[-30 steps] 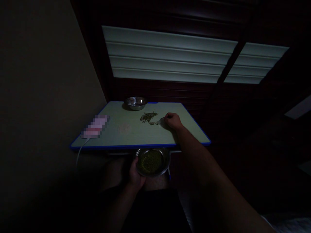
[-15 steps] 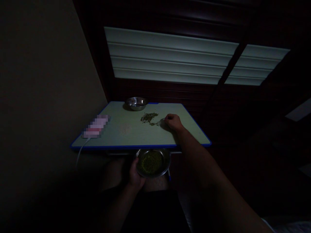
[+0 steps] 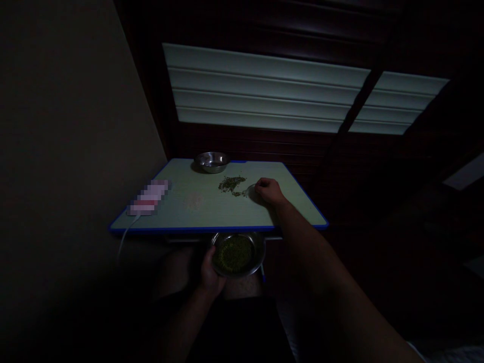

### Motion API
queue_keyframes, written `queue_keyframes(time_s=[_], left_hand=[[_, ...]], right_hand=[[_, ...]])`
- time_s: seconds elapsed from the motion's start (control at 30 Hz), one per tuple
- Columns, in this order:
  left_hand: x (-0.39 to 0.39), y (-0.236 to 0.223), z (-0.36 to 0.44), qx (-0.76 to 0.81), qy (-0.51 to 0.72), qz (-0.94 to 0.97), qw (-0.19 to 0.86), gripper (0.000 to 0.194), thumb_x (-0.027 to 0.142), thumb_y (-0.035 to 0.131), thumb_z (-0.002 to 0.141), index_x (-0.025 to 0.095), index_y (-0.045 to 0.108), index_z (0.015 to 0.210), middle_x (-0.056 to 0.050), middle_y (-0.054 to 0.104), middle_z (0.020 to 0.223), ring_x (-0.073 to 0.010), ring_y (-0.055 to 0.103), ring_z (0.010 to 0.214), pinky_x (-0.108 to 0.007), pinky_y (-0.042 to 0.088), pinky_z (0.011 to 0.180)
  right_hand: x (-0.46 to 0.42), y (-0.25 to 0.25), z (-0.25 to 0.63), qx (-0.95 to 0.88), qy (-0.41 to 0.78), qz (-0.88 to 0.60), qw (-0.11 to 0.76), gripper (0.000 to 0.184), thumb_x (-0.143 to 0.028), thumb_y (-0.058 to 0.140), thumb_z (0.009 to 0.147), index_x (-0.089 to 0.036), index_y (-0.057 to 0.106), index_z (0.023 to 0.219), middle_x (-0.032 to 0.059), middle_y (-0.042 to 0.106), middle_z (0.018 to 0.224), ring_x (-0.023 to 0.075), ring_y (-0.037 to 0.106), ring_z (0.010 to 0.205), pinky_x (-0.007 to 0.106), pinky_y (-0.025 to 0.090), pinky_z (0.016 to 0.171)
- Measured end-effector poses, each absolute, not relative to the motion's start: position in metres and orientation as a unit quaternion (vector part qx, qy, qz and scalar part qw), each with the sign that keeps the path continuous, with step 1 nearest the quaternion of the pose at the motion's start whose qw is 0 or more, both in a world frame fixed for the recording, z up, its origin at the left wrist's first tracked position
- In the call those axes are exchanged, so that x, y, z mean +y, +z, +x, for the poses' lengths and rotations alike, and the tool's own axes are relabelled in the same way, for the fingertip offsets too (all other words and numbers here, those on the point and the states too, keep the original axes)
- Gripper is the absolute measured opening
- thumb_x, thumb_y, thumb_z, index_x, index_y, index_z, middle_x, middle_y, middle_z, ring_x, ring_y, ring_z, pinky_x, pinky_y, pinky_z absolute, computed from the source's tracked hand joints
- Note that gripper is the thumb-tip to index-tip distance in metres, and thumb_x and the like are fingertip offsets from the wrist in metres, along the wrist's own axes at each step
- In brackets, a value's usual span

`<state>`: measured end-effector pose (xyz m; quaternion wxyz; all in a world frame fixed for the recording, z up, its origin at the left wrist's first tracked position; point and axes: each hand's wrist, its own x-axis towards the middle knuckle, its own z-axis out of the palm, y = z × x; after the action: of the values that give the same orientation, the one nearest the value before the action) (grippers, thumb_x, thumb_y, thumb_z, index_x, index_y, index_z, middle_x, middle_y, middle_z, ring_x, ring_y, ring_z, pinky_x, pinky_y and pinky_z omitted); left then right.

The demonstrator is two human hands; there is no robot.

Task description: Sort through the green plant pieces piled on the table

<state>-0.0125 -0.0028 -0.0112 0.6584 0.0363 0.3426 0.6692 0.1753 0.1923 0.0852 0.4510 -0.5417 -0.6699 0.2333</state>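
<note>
My left hand (image 3: 212,272) grips the left rim of a metal bowl (image 3: 260,259), thumb over the edge, just below the table's front edge. Inside the bowl lies a mass of small green grains (image 3: 235,253), perhaps mung beans. Over the table, my right hand (image 3: 268,190) is closed around what looks like a spoon (image 3: 250,189), dim and partly hidden by the fingers. Its tip meets the right edge of a loose patch of the same kind of grains (image 3: 230,184) spread on the tabletop.
A second metal bowl (image 3: 212,162) stands at the back left of the pale, blue-edged table (image 3: 212,214). On the left lies a blurred pink object (image 3: 149,197) with a white cable (image 3: 123,242). Behind the table rises a dark slatted panel (image 3: 257,141); a wall (image 3: 83,126) is at left.
Hardly anything differs. My right hand and the spoon have shifted very slightly left; the bowl in my left hand stays in place.
</note>
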Motion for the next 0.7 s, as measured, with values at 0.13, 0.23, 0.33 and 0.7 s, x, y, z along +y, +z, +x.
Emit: queue_keyframes(time_s=[0.13,0.23,0.33,0.7], left_hand=[[-0.0038,-0.0101,-0.0121,0.337,0.668,0.044,0.662,0.028,0.034,0.061,0.076,0.016,0.071,0.095,-0.009,0.075,0.092,-0.028,0.066,0.098,-0.043,0.049,0.091],[-0.0041,-0.0094,-0.0121,0.337,0.665,0.042,0.666,0.029,0.035,0.06,0.076,0.016,0.071,0.095,-0.009,0.075,0.093,-0.0288,0.066,0.1,-0.044,0.049,0.092],[-0.0038,-0.0108,-0.0128,0.337,0.662,0.043,0.668,0.031,0.035,0.06,0.076,0.016,0.071,0.097,-0.009,0.075,0.094,-0.0295,0.065,0.102,-0.045,0.049,0.092],[-0.0035,-0.0121,-0.0135,0.339,0.663,0.04,0.666,0.03,0.034,0.061,0.075,0.016,0.071,0.096,-0.009,0.075,0.092,-0.0296,0.065,0.101,-0.045,0.049,0.092]], right_hand=[[0.1929,0.0849,0.1752,-0.665,0.239,-0.543,0.454,0.011,-0.027,0.054,0.061,-0.018,0.06,0.061,-0.0018,0.055,0.056,0.0124,0.048,0.057,0.025,0.037,0.057],[0.1919,0.0857,0.1746,-0.666,0.244,-0.529,0.466,0.012,-0.027,0.054,0.061,-0.017,0.061,0.063,-0.0012,0.057,0.058,0.0125,0.049,0.059,0.025,0.038,0.058],[0.1905,0.0867,0.1739,-0.668,0.255,-0.523,0.464,0.013,-0.027,0.054,0.061,-0.017,0.062,0.064,-0.0012,0.059,0.06,0.0123,0.05,0.059,0.024,0.039,0.059],[0.1923,0.0845,0.1744,-0.668,0.269,-0.513,0.467,0.011,-0.028,0.055,0.061,-0.018,0.06,0.061,-0.0018,0.057,0.058,0.0119,0.049,0.057,0.024,0.038,0.057]])
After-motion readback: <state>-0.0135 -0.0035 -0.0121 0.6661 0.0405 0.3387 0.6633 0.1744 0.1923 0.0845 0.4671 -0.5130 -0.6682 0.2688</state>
